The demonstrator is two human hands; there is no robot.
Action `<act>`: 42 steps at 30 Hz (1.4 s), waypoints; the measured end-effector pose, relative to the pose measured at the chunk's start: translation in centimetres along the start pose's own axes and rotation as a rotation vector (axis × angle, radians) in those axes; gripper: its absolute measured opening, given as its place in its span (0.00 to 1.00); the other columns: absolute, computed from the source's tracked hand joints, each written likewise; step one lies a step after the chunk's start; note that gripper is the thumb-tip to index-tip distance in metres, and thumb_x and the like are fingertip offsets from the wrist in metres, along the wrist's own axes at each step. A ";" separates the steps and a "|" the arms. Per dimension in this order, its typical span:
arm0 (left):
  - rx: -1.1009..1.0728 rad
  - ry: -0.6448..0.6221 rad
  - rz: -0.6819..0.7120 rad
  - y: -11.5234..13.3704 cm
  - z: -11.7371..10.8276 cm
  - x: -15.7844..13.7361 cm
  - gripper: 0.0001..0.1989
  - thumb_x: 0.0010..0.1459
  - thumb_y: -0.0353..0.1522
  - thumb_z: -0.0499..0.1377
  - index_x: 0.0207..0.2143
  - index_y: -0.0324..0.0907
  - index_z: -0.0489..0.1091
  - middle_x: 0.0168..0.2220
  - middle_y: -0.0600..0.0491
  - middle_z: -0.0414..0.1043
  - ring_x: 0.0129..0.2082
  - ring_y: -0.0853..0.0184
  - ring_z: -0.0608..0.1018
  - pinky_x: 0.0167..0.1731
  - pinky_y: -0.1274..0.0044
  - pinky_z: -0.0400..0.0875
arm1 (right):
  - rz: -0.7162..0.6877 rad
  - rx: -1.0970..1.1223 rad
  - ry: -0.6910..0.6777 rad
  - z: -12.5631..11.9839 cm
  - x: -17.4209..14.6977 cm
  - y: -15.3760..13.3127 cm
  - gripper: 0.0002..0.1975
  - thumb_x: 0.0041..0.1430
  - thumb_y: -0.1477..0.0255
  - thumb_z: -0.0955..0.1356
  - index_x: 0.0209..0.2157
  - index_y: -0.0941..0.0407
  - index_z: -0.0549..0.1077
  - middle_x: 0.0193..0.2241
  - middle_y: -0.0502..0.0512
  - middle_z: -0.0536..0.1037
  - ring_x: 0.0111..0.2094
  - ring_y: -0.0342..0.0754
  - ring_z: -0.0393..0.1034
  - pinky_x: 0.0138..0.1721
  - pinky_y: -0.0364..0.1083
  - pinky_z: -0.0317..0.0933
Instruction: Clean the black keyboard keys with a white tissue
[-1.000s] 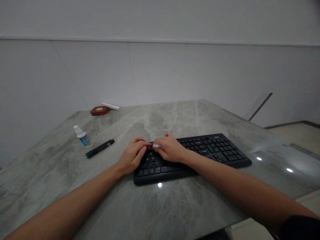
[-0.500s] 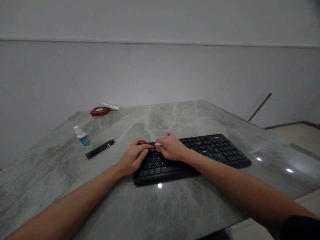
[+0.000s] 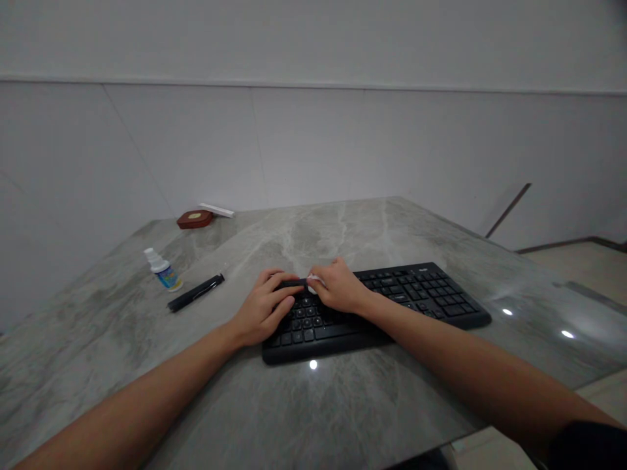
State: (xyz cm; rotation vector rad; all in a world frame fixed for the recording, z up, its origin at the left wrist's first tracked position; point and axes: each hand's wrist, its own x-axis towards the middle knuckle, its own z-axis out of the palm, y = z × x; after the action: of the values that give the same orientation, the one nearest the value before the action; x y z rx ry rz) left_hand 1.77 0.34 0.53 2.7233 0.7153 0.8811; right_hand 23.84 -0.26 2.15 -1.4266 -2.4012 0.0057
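A black keyboard lies slightly angled on the grey marbled table. My left hand rests on its left end, fingers stretched out across the keys toward the back edge. Closed around a small white wad, perhaps tissue or cloth, my right hand presses at the keyboard's upper rows, just right of the left fingertips. Most of the wad is hidden by the fingers. Both hands cover part of the left half of the keys.
Left of the keyboard lie a black pen and a small white spray bottle with a blue and yellow label, standing. A brown case and a white flat strip sit at the back left by the wall.
My right hand has shifted slightly to the right with the white wad, which shows more now. My left fingers have spread and straightened a little. The keyboard stays in place.
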 end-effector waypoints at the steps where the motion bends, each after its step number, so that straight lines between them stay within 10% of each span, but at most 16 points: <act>1: 0.021 -0.012 -0.008 0.0 0.0 0.0 0.17 0.67 0.33 0.48 0.52 0.43 0.71 0.56 0.48 0.66 0.57 0.56 0.61 0.58 0.58 0.59 | -0.010 -0.011 -0.017 -0.1 0.0 -0.1 0.14 0.65 0.69 0.61 0.32 0.58 0.74 0.29 0.56 0.79 0.32 0.49 0.71 0.42 0.49 0.51; 18: 0.123 -0.276 -0.137 0.1 0.2 -0.2 0.19 0.68 0.42 0.47 0.60 0.61 0.61 0.70 0.57 0.30 0.67 0.42 0.37 0.60 0.44 0.42 | 0.187 -0.026 0.165 0.2 0.0 0.1 0.14 0.64 0.70 0.61 0.28 0.57 0.74 0.25 0.55 0.77 0.30 0.49 0.70 0.40 0.48 0.53; 28: 0.039 0.034 -0.198 -0.6 0.4 0.1 0.16 0.67 0.36 0.48 0.49 0.41 0.71 0.56 0.47 0.66 0.63 0.55 0.57 0.62 0.54 0.52 | -0.074 0.067 0.022 0.4 -0.2 0.1 0.13 0.66 0.69 0.61 0.33 0.58 0.74 0.27 0.55 0.78 0.31 0.47 0.70 0.42 0.48 0.53; 42: -0.005 0.039 -0.180 -0.9 0.7 0.2 0.15 0.65 0.35 0.50 0.50 0.40 0.69 0.52 0.47 0.71 0.60 0.56 0.65 0.60 0.54 0.59 | -0.040 0.022 0.048 0.6 0.0 -0.2 0.12 0.66 0.70 0.60 0.35 0.58 0.72 0.27 0.54 0.78 0.31 0.47 0.68 0.41 0.49 0.48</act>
State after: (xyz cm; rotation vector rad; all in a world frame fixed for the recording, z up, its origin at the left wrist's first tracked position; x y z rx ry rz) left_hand 1.95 1.16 -0.22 2.5940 0.9469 0.8949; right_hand 23.49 -0.26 1.65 -1.3530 -2.3833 -0.0124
